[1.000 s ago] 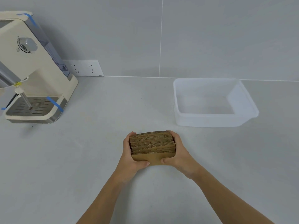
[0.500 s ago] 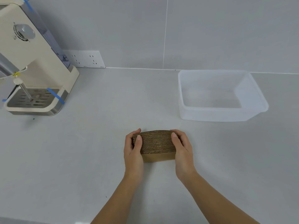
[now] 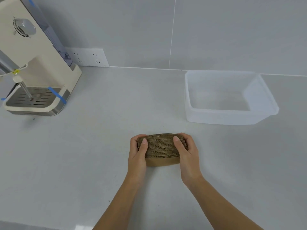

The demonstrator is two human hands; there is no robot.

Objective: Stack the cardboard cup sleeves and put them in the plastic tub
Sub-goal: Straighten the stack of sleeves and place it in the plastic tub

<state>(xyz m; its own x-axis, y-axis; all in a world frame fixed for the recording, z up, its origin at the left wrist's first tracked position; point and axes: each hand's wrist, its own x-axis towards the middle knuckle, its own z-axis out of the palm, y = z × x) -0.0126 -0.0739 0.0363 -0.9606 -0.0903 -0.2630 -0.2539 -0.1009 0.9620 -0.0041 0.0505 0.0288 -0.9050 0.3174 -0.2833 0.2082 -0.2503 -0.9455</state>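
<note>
A thick stack of brown corrugated cardboard cup sleeves (image 3: 160,147) rests on the pale counter, its ridged edges facing me. My left hand (image 3: 137,155) clasps its left end and my right hand (image 3: 188,155) clasps its right end, thumbs pressed on the ridged edges facing me. The translucent plastic tub (image 3: 221,117) stands further back and to the right, apart from the stack, with nothing visible inside it.
A cream coffee machine (image 3: 34,67) with blue tape strips and a drip tray stands at the back left. A white wall socket (image 3: 89,58) sits behind it on the grey tiled wall. The counter's near edge runs along the bottom left.
One second ago my thumbs were on the stack's near face; they have shifted onto its ridged edges. The stack stays in place between both hands.
</note>
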